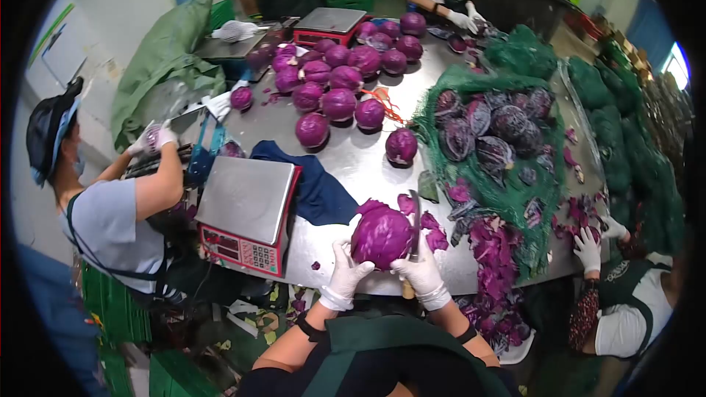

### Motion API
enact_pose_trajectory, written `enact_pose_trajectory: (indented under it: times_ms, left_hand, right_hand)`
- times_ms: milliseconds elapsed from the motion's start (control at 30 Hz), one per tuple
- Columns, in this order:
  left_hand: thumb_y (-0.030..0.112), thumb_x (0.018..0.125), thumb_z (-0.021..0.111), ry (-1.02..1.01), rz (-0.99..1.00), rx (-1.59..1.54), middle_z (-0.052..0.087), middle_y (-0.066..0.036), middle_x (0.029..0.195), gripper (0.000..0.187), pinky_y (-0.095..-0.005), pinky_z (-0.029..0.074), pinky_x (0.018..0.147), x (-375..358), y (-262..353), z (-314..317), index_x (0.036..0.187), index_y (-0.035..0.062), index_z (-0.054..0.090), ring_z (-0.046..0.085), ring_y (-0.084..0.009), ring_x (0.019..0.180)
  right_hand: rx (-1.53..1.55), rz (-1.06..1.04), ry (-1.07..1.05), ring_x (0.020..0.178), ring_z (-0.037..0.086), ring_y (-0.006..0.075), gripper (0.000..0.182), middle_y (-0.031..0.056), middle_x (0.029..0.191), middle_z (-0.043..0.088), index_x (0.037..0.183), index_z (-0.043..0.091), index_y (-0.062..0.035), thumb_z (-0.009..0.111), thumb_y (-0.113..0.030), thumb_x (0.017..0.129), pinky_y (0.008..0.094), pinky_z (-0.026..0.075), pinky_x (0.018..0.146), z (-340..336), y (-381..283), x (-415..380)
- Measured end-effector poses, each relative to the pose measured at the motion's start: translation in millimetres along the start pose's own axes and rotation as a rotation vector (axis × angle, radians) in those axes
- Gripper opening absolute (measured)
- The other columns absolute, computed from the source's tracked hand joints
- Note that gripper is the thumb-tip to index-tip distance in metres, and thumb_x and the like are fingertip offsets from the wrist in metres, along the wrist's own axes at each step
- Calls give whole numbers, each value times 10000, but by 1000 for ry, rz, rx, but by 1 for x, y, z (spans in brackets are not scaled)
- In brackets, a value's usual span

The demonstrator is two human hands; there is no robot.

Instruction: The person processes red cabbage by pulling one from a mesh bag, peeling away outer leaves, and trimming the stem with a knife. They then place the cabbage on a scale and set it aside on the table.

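Note:
A red cabbage is held just over the near edge of the steel table. My left hand, in a white glove, grips its left side. In my gloved right hand is a knife, its blade pointing up along the cabbage's right side and the handle end showing below the palm. That hand's fingers also seem to touch the cabbage; the contact is partly hidden. Loose purple leaves lie just right of the blade. A single cabbage sits farther back.
A red scale and a dark blue cloth lie left; another scale stands behind piled cabbages. Right are a green net with cabbages and a leaf heap. Several gloved co-workers surround the table.

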State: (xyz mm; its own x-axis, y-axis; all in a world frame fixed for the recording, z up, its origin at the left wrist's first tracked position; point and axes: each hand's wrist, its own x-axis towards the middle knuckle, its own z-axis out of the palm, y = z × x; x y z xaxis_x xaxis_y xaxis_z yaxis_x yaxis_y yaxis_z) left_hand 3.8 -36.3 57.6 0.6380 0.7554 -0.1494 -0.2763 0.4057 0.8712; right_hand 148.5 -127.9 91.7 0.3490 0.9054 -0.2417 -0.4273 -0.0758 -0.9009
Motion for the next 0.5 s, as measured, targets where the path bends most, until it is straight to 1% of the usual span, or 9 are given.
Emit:
enact_pose_trajectory:
  times_ms: [33, 100, 167, 233, 267, 367, 433, 467, 500]
  left_hand:
    - [283, 675, 808, 8, 33, 110, 371, -151, 1249, 860, -360, 401, 963, -1, -2, 0, 1254, 68, 210, 425, -238, 1156]
    - [277, 674, 807, 82, 66, 123, 388, -143, 1249, 876, -359, 423, 943, -3, 0, 7, 1293, 51, 229, 442, -241, 1145]
    - [280, 679, 801, 89, 34, 117, 407, -138, 1236, 869, -357, 432, 935, -4, 10, 12, 1305, 46, 247, 459, -239, 1129]
    - [284, 683, 796, 99, 5, 109, 426, -133, 1223, 862, -356, 442, 927, -1, 14, 10, 1318, 41, 264, 476, -237, 1112]
    - [289, 690, 788, 67, -53, 58, 438, -132, 1217, 851, -351, 446, 925, 1, 15, 4, 1319, 37, 274, 491, -233, 1097]
    - [326, 703, 772, 35, -120, -32, 483, -123, 1191, 832, -341, 462, 906, 3, 20, -1, 1321, 31, 300, 524, -211, 1066]
    - [355, 728, 747, -59, -226, -270, 493, -128, 1211, 801, -350, 479, 903, 4, 20, -10, 1322, 28, 319, 535, -214, 1075]
    - [378, 754, 719, -20, -313, -397, 501, -133, 1222, 767, -362, 486, 917, 1, 20, -14, 1318, 26, 337, 545, -223, 1080]
    - [378, 754, 719, -17, -316, -396, 501, -133, 1222, 767, -362, 486, 917, 1, 22, -16, 1318, 26, 337, 545, -223, 1080]
  right_hand:
    - [-26, -227, 1, 1152, 472, 206, 1036, 178, 1329, 384, 1438, 80, -50, 783, -104, 679, 315, 442, 919, 10, 1, 1]
    - [-163, -274, 15, 1223, 414, 244, 1074, 186, 1361, 330, 1427, 64, -2, 802, -103, 653, 342, 375, 1001, 22, -10, -1]
    - [-281, -297, 28, 1232, 398, 233, 1033, 188, 1369, 319, 1424, 75, 10, 779, -68, 671, 333, 369, 1002, 14, 0, 0]
    - [-339, -245, -83, 1249, 379, 230, 947, 194, 1373, 321, 1419, 102, 18, 728, -40, 711, 328, 352, 1014, 9, -10, -1]
    - [-101, -181, -96, 1235, 394, 218, 858, 187, 1368, 347, 1415, 145, 13, 676, -31, 743, 320, 351, 1012, 11, -12, -6]
    - [-288, -32, -33, 1181, 434, 179, 667, 117, 1300, 453, 1383, 304, -25, 581, -3, 776, 309, 360, 994, -8, -18, -16]
    - [-248, 18, 0, 953, 556, 149, 522, 106, 1204, 533, 1311, 414, -22, 549, -33, 807, 270, 453, 848, -25, -28, -19]
    - [-130, 29, 36, 916, 561, 133, 512, 101, 1177, 545, 1306, 425, -30, 546, -29, 809, 267, 462, 821, -41, -27, -20]
    - [-13, 41, 70, 880, 567, 118, 502, 96, 1151, 557, 1302, 437, -38, 542, -24, 812, 263, 471, 794, -56, -26, -20]
